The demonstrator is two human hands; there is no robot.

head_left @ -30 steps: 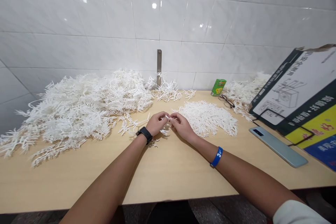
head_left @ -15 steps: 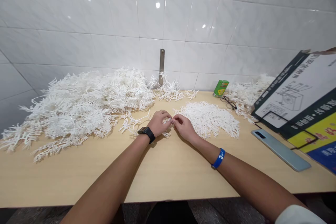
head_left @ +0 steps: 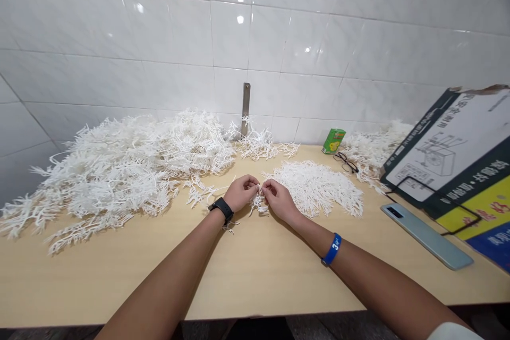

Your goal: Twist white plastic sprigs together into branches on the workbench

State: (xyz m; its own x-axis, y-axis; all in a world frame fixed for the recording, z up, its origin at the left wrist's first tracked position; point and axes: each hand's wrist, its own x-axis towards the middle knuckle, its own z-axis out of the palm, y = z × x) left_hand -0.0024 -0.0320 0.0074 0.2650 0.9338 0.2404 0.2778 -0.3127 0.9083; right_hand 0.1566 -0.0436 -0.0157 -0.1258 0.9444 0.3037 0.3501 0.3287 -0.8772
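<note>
Near the middle of the table, my left hand point(head_left: 241, 193) pinches a white branching plastic piece point(head_left: 260, 204). Fingertip to fingertip with it, my right hand point(head_left: 279, 200) is closed on the same piece, which hangs between the two hands. A large tangled heap of white branching pieces point(head_left: 139, 164) lies to the left. Just beyond and right of my right hand is a flatter pile of white pieces point(head_left: 319, 186). Some loose strands point(head_left: 197, 191) rest left of my left hand. The exact grip of the fingertips is partly hidden.
A small white clump point(head_left: 257, 143) sits by a metal bracket point(head_left: 246, 106) at the tiled wall. Toward the right are a green box point(head_left: 333, 141), glasses point(head_left: 346, 161), another white pile point(head_left: 376, 143), a phone point(head_left: 428, 236) and a large printed box point(head_left: 446, 149) on the table point(head_left: 279, 287).
The view has tilted slightly upward, so everything sits lower. More of the white piece now shows hanging between my hands, and strands show below my left wrist.
</note>
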